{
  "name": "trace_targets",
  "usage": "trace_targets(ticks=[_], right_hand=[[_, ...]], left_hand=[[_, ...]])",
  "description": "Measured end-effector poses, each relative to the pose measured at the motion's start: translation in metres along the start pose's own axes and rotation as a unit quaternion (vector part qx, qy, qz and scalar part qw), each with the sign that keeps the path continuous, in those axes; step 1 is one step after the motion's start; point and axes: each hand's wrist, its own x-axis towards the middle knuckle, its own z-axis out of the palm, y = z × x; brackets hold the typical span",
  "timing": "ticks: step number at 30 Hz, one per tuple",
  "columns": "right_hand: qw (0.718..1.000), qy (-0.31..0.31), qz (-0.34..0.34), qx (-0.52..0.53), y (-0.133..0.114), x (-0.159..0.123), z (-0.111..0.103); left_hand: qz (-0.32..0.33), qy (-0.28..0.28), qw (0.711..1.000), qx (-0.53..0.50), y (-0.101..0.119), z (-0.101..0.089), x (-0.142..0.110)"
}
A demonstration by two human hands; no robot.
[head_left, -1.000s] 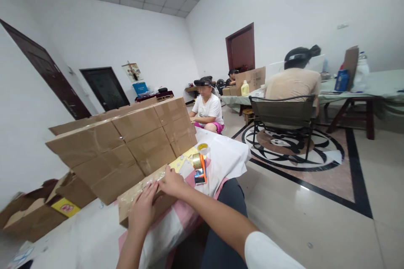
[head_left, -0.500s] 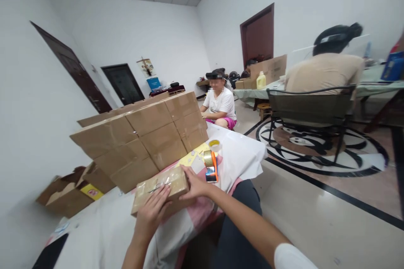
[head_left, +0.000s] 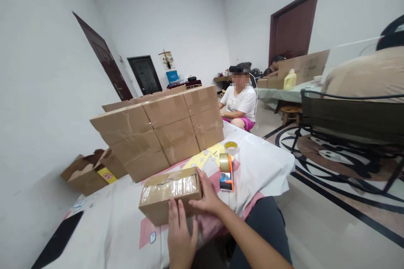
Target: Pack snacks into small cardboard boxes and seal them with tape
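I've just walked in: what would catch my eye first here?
Probably the wall of stacked cardboard boxes on the far side of the cloth-covered table. In front of it, the left hand and right hand touch a smaller, shiny-taped box, with an orange tape dispenser to its right. Further right, a round black-and-white pattern decorates the floor.

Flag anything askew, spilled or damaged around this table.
The tablecloth is rumpled instead of lying flat, and the open carton at the picture's left gapes unevenly. The nearest taped box shows no obvious damage; I see no spill.
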Motion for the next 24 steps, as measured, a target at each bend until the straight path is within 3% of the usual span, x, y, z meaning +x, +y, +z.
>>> trace_targets(ticks=[4, 8, 13, 16, 24], right_hand=[[1.0, -0.024, 0.02, -0.005, -0.003, -0.001, -0.004], [0.999, -0.027, 0.026, 0.0, -0.004, -0.002, -0.005], [1.0, -0.009, 0.023, 0.012, -0.01, -0.001, -0.007], [1.0, -0.012, 0.017, 0.017, -0.014, -0.001, -0.009], [1.0, -0.006, 0.007, -0.021, -0.008, 0.0, -0.004]], left_hand=[[-0.002, 0.026, 1.0, 0.003, 0.0, -0.004, 0.0], [-0.016, 0.031, 0.998, 0.043, -0.013, -0.019, 0.022], [0.008, -0.089, 0.995, 0.048, -0.04, -0.043, 0.075], [0.032, -0.138, 0.988, 0.059, -0.052, -0.048, 0.099], [0.019, -0.314, 0.949, 0.028, -0.046, -0.053, 0.123]])
